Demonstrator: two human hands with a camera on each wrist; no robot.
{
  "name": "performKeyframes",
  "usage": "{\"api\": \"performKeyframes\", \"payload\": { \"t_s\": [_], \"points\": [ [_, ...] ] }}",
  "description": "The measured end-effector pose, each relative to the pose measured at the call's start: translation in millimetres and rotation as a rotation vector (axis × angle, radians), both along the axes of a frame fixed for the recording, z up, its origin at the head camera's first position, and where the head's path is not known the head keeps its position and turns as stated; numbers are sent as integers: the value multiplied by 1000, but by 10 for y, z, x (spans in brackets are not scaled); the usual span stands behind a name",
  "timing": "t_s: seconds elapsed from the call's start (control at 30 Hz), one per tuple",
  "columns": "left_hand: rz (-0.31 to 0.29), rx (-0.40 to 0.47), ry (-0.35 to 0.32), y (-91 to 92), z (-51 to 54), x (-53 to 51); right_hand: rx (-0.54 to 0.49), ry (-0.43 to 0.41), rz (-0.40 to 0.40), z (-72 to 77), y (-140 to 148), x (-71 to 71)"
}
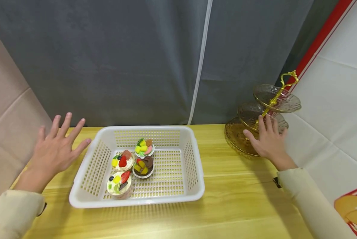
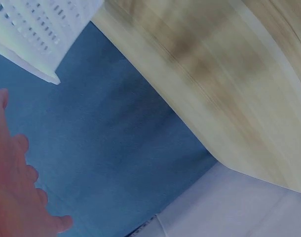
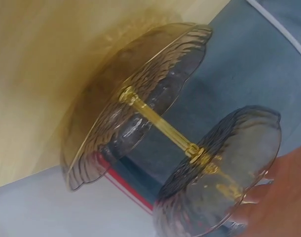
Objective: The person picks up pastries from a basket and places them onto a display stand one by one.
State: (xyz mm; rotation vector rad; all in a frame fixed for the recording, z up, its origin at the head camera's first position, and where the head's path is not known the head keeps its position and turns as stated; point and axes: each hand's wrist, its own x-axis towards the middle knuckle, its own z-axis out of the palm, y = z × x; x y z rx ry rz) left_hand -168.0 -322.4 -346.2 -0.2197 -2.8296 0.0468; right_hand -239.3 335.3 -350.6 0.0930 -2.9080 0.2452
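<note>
A white perforated basket (image 1: 197,172) stands on the wooden table, with several cupcakes in its left part, one of them a chocolate cupcake (image 1: 143,167). My left hand (image 1: 54,151) is held with fingers spread just left of the basket, holding nothing; its fingers show at the left wrist view's edge, below the basket (image 2: 37,29). On the right, a three-tiered glass stand (image 1: 286,99) has a gold post and handle. My right hand (image 1: 269,139), fingers spread, is in front of its lower tiers; in the right wrist view the fingers overlap a glass plate (image 3: 254,143), and contact is unclear.
The wooden table (image 1: 232,202) extends in front of the basket and the stand. A grey curtain (image 1: 121,66) with a white vertical strip hangs behind the table. Pale walls (image 1: 340,109) rise at both sides, the right one with red trim and a printed picture.
</note>
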Motion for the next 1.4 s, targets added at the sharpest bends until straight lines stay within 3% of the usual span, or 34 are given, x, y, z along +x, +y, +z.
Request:
{"api": "performKeyframes", "payload": {
  "t_s": [0.3,0.53,0.67,1.1,1.4],
  "points": [
    [-126,-26,43,177,-15,104,-36,-21,-9,21,122,-52],
    [-245,-60,33,241,-94,217,-124,13,8,89,197,-139],
    [-291,-41,27,260,-146,273,-175,-19,0,100,247,-186],
    [-367,-14,-35,306,-248,448,-332,-41,-5,286,196,-288],
    [-422,5,-86,296,-303,559,-516,-140,9,369,214,-344]
  ]
}}
